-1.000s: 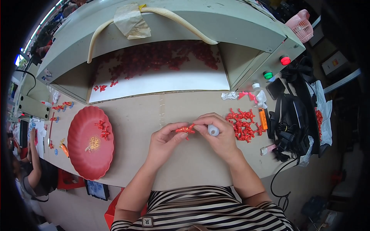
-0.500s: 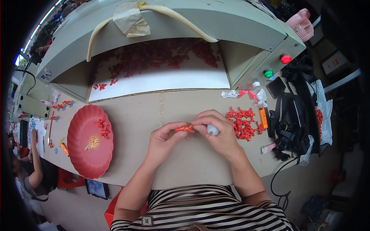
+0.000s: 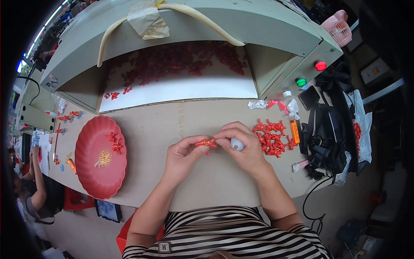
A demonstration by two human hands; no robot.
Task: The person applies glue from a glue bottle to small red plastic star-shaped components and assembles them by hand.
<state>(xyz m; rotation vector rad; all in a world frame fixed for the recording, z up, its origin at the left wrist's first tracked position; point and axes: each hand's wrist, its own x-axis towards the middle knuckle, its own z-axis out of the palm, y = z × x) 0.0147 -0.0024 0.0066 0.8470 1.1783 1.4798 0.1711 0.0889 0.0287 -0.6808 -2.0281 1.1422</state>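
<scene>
Figurine (image 3: 206, 143) partly covered, pinched in left fingers (image 3: 188, 141); bottle (image 3: 237, 143) mostly hidden, gripped in right fingers (image 3: 233, 126); figurine's long axis kinda sideways.

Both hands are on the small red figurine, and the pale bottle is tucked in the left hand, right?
Not the left hand: the head view shows the pale bottle tucked in the right hand. Both hands are on the red figurine.
</scene>
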